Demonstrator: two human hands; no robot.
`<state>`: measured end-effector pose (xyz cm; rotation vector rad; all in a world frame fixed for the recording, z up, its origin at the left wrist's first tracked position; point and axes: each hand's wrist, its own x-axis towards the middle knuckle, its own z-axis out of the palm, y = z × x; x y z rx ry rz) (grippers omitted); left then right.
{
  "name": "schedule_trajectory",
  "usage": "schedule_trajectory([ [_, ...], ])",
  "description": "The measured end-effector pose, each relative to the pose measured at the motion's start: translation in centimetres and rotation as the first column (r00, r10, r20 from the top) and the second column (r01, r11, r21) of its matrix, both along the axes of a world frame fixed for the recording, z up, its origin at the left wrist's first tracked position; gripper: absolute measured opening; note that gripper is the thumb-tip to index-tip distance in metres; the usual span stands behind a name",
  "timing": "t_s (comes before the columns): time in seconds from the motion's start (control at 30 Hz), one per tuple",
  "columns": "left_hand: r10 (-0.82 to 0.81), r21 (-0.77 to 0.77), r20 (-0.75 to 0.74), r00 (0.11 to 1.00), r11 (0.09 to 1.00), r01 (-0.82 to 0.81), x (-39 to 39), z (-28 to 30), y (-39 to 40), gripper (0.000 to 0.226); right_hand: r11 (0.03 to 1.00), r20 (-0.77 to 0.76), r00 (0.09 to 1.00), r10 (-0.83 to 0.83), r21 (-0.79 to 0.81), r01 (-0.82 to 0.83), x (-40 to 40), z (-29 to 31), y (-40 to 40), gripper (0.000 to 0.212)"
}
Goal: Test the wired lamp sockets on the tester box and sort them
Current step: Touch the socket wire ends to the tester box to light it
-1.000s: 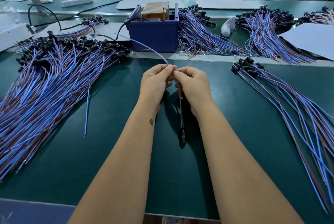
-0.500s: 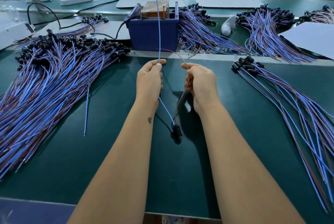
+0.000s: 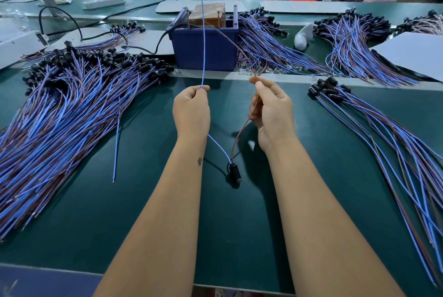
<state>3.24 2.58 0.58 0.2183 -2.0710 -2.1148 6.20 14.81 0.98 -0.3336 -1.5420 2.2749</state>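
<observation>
Left hand [image 3: 191, 109] pinches thin blue wire [image 3: 203, 45]; right hand [image 3: 273, 112] pinches brown wire [image 3: 242, 129]; small black lamp socket [image 3: 234, 172] dangles over green counter [image 3: 72, 213].

I am holding one wired lamp socket [image 3: 234, 170]: its black socket is hanging low between my wrists, just above the bench [image 3: 143, 201]. Its blue wire [image 3: 203, 45] is rising straight up past the tester box [image 3: 206, 50], a dark blue bin behind my hands, while its brown wire [image 3: 242, 129] is curving up to the right. Untested sockets [image 3: 72, 95] are lying heaped left of the box; a smaller sorted bunch [image 3: 371, 124] is fanning right.
</observation>
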Motion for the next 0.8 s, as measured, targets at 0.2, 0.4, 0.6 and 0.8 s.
schedule_trajectory([
  [0.2, 0.032, -0.017, -0.008, 0.999, 0.999, -0.032, 0.0, 0.1, -0.2, 0.023, 1.000, -0.021, 1.000, -0.016, 0.024, 0.017, -0.1, 0.0, -0.1, 0.021],
  [0.4, 0.059, 0.030, 0.011, 0.998, 0.998, -0.060, -0.2, 0.1, -0.4, 0.022, 0.998, -0.011, 0.999, -0.032, 0.057, 0.033, -0.4, -0.3, -0.2, 0.020],
  [0.6, 0.062, -0.153, -0.098, 0.993, 0.985, -0.077, -0.3, -0.2, -1.0, 0.016, 0.988, 0.034, 0.996, -0.088, 0.131, 0.083, -0.9, -0.4, -0.4, 0.017],
  [0.8, 0.092, -0.138, -0.110, 0.990, 0.985, -0.107, -0.9, -0.3, -1.5, 0.017, 0.968, 0.039, 0.990, -0.135, 0.217, 0.123, -1.4, -0.5, -0.8, 0.015],
])
